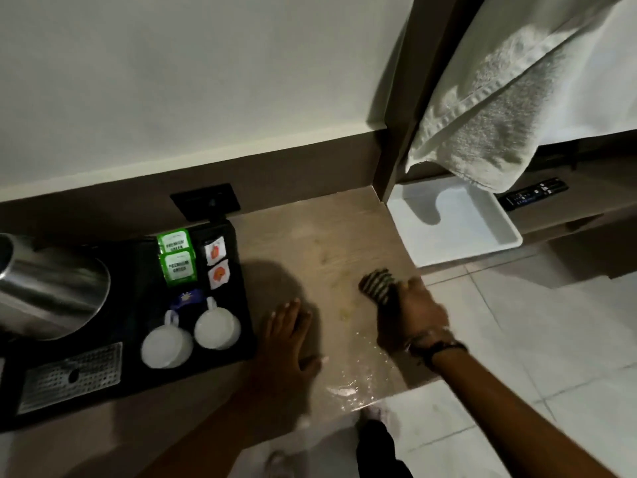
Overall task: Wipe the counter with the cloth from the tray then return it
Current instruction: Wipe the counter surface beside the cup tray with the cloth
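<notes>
Steel caught the dim light at the far left, where a kettle (51,288) sat on a black tray (241,339) with two white cups (167,346) and some tea sachets (177,257). Just right of that tray the left hand (287,334) lay released, flat on the wooden counter (310,236), fingers spread, bracing the body. Further right, yellowish smears and wet droplets showed on the wood. Beyond them the right hand (410,315) was clenched around the striped cloth (377,286), pressing it down near the counter's right edge. The white tray (510,232) sat empty past that edge, just beside the counter. To wipe well, the cloth probably needed firm, overlapping strokes drawn back across the smears toward the front, the left palm steadying, with care not to push water over the edge.
</notes>
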The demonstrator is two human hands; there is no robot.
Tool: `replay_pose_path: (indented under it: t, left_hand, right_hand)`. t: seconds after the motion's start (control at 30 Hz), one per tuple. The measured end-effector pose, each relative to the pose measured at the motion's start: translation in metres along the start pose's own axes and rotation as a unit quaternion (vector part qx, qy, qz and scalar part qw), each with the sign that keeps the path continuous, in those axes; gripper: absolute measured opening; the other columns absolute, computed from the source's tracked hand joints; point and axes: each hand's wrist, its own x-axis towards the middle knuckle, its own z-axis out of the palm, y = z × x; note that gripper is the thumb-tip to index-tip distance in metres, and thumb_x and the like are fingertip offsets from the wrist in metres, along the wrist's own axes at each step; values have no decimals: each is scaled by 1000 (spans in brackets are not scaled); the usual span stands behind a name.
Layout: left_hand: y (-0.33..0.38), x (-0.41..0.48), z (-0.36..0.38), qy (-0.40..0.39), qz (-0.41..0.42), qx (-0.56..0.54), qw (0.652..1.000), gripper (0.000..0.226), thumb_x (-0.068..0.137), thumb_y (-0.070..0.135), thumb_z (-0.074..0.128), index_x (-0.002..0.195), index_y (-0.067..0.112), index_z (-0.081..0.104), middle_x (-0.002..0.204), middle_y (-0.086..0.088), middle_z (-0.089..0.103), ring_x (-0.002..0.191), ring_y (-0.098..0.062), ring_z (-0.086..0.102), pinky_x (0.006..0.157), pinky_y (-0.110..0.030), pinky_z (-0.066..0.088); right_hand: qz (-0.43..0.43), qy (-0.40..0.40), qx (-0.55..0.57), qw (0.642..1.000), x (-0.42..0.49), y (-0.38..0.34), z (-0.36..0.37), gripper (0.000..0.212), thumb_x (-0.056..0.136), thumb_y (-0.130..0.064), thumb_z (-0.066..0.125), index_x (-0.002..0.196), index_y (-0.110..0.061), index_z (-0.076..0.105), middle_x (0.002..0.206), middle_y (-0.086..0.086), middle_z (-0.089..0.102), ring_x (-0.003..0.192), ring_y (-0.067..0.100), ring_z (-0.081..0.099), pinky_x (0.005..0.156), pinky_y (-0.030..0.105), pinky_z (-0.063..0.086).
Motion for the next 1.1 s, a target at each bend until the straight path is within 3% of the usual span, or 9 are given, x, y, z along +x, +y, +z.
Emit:
replay_pose_path:
  t: [0.1, 0.23, 0.33, 0.4, 0.53, 0.7, 0.83, 0.97, 1.1]
  left_hand:
    - [-24, -34, -4, -25, 127, 41, 991, 85, 87, 65, 59, 155, 16, 42, 166, -17, 24, 151, -40, 26, 121, -61, 21]
    - [-62, -59, -1, -22, 238, 51, 970, 71, 89, 61, 59, 146, 19, 53, 160, -15, 38, 146, -33, 36, 113, -61, 36]
    - [-74, -63, 7, -47, 272, 75, 958, 61, 95, 59, 53, 147, 27, 51, 164, -11, 33, 146, -34, 36, 114, -62, 32]
    - [-78, -61, 17, -43, 292, 90, 951, 53, 98, 58, 49, 144, 32, 53, 165, -7, 31, 148, -35, 33, 116, -65, 26]
    - [-85, -61, 28, -25, 297, 92, 950, 50, 102, 59, 40, 145, 35, 49, 167, -3, 26, 152, -35, 24, 120, -63, 14]
    - [-86, -61, 30, -10, 311, 109, 944, 55, 97, 58, 50, 147, 34, 48, 169, -4, 21, 151, -36, 25, 121, -61, 10]
    - [-86, -61, 30, 1, 303, 104, 947, 54, 99, 59, 45, 147, 36, 47, 171, -2, 11, 153, -34, 23, 121, -59, 9]
    - [-85, -58, 29, -16, 296, 99, 950, 55, 97, 59, 49, 147, 36, 48, 171, -2, 15, 153, -34, 23, 119, -62, 18]
    - [-83, -59, 25, -21, 298, 93, 950, 53, 93, 56, 54, 142, 34, 56, 167, -5, 29, 149, -36, 30, 118, -62, 21]
  right_hand:
    - [16, -131, 11, 991, -49, -40, 40, 81, 73, -53, 62, 147, -32, 38, 147, 6, 41, 123, 29, 50, 92, 42, 54]
    - [48, -13, 39, 998, -57, -39, 52, 87, 73, -74, 44, 142, -21, 52, 144, 12, 51, 121, 34, 51, 97, 46, 47]
    - [-14, -27, 40, 999, -46, -27, 64, 89, 81, -78, 43, 155, -29, 36, 167, 6, 21, 150, 30, 21, 121, 52, 16]
    - [-38, -74, 22, 996, -35, -23, 78, 94, 83, -82, 35, 160, -30, 22, 171, 2, 4, 156, 24, 0, 125, 49, 0]
    - [-42, -47, -15, 998, -32, -22, 99, 94, 85, -81, 31, 160, -25, 21, 171, 5, 4, 157, 26, -2, 126, 47, 3]
    - [-116, -38, 16, 992, -69, -20, 108, 86, 92, -74, 30, 158, -18, 30, 169, 5, 12, 156, 25, 4, 125, 51, 16]
    - [16, -37, 8, 999, -60, 9, 106, 89, 93, -78, 29, 159, -19, 23, 169, 8, 12, 155, 31, 9, 122, 56, 19]
    - [176, -11, 52, 983, 30, 12, 83, 105, 86, -87, 17, 161, -14, 16, 170, 11, 0, 156, 32, -3, 126, 52, 9]
    - [8, -28, 41, 999, 51, -67, 91, 95, 93, -77, 26, 161, -12, 19, 169, 13, 3, 156, 34, -3, 126, 50, 6]
